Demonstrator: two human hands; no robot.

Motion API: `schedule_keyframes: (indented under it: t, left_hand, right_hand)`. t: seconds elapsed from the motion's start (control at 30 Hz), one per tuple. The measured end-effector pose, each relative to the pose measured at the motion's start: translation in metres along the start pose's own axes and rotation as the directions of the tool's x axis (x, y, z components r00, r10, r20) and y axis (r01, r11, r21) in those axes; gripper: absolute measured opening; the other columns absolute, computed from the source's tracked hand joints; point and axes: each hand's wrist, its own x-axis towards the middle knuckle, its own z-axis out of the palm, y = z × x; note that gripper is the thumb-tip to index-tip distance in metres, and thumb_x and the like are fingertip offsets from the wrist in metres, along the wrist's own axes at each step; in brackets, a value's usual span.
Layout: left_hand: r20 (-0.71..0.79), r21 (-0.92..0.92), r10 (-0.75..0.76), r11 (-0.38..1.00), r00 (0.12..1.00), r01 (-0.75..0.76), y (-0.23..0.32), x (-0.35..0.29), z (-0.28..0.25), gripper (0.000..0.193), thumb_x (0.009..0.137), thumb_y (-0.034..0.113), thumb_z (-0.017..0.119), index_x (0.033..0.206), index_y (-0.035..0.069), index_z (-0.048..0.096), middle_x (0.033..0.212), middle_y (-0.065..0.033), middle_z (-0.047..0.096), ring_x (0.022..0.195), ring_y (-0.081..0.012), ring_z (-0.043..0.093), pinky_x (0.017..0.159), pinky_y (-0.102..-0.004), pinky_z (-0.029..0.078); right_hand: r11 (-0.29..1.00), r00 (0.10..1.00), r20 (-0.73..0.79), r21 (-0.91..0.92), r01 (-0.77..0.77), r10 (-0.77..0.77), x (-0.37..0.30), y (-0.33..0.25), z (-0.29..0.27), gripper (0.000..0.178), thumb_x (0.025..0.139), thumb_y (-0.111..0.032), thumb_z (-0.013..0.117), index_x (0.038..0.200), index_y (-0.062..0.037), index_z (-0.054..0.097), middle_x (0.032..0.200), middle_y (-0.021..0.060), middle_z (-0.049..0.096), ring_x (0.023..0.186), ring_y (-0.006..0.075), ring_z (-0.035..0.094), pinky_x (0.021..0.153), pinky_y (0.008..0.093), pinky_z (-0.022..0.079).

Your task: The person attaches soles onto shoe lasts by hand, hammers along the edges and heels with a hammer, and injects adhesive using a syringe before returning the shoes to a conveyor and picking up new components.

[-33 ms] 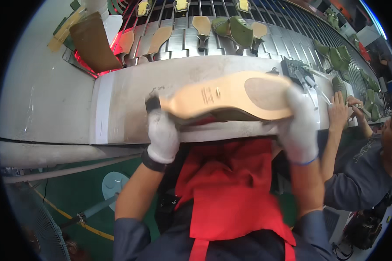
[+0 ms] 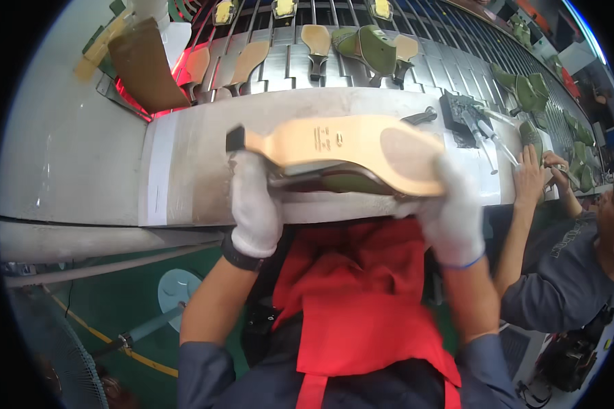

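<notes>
I hold a high-heeled shoe (image 2: pixel 290 144) over the workbench, its tan sole turned up toward me and its dark heel at the left. A strip of green upper shows below the sole's near edge. My left hand (image 2: pixel 254 208), in a white glove, closes round the heel end. Gloved as well and slightly blurred, my right hand (image 2: pixel 454 218) grips the toe end. The rest of the upper is hidden under the sole.
Beyond the workbench (image 2: pixel 184 198) runs a metal conveyor (image 2: pixel 283 68) carrying several tan soles and a green shoe (image 2: pixel 370 49). At the bench's right lie a dark tray (image 2: pixel 457 112) and white-handled brushes (image 2: pixel 484 133). A co-worker's hands (image 2: pixel 529 174) handle a green shoe on the right.
The shoe has shifted a little left, and its heel end has tilted up. My right hand has moved left with it. More of the green upper now shows under the sole.
</notes>
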Motion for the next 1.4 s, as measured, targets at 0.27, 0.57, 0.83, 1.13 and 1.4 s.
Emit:
schedule_keyframes:
  t: [0.27, 0.57, 0.83, 1.13, 1.4]
  left_hand:
    - [0.460, 0.396, -0.130, 0.916, 0.879, -0.072, 0.031, 0.074, 0.005, 0.026, 0.110, 0.010, 0.056, 0.122, -0.004, 0.073, 0.112, -0.0091, 0.078, 0.106, -0.0176, 0.075, 0.097, -0.0337, 0.059]
    - [0.647, 0.281, -0.063, 0.946, 0.760, -0.161, 0.037, 0.058, 0.042, 0.045, 0.121, 0.031, 0.048, 0.114, -0.003, 0.076, 0.108, -0.0081, 0.079, 0.095, -0.0132, 0.072, 0.088, -0.0286, 0.059]
    - [0.557, 0.279, -0.084, 0.956, 0.826, -0.091, 0.047, 0.053, 0.042, 0.053, 0.121, 0.040, 0.047, 0.112, -0.004, 0.077, 0.101, -0.0102, 0.079, 0.092, -0.0153, 0.073, 0.086, -0.0306, 0.060]
    - [0.616, 0.282, -0.087, 0.952, 0.783, -0.116, 0.051, 0.057, 0.031, 0.014, 0.099, 0.002, 0.073, 0.112, -0.002, 0.078, 0.109, -0.0058, 0.076, 0.101, -0.0111, 0.070, 0.091, -0.0282, 0.057]
    - [0.650, 0.269, -0.034, 0.945, 0.760, -0.187, 0.040, 0.059, 0.031, 0.079, 0.122, 0.051, 0.025, 0.103, -0.007, 0.075, 0.106, -0.0192, 0.075, 0.102, -0.0280, 0.070, 0.095, -0.0406, 0.056]
  right_hand:
    - [0.652, 0.965, 0.206, -0.712, 0.260, -0.160, -0.010, 0.061, 0.014, 0.049, 0.092, -0.017, 0.086, 0.135, 0.0012, 0.069, 0.103, 0.0139, 0.079, 0.094, 0.0203, 0.080, 0.077, 0.0323, 0.063]
    - [0.443, 0.778, 0.611, -0.663, 0.603, -0.145, 0.061, -0.012, 0.064, 0.034, 0.087, -0.008, 0.082, 0.120, -0.0056, 0.074, 0.086, 0.0138, 0.070, 0.076, 0.0247, 0.071, 0.069, 0.0358, 0.057]
    - [0.331, 0.695, 0.496, -0.633, 0.699, -0.520, 0.033, 0.023, 0.067, 0.043, 0.083, 0.000, 0.087, 0.123, -0.0121, 0.077, 0.094, 0.0085, 0.078, 0.078, 0.0228, 0.077, 0.069, 0.0314, 0.060]
    - [0.923, 0.924, 0.013, -0.055, -0.381, 0.382, -0.036, -0.013, 0.061, 0.041, 0.093, 0.002, 0.069, 0.132, 0.0095, 0.060, 0.096, 0.0265, 0.076, 0.081, 0.0366, 0.081, 0.073, 0.0452, 0.070]
    - [0.699, 0.634, 0.422, 0.001, -0.715, 0.648, -0.023, -0.020, 0.061, 0.046, 0.112, -0.024, 0.064, 0.140, 0.0121, 0.059, 0.109, 0.0264, 0.078, 0.090, 0.0307, 0.082, 0.079, 0.0393, 0.068]
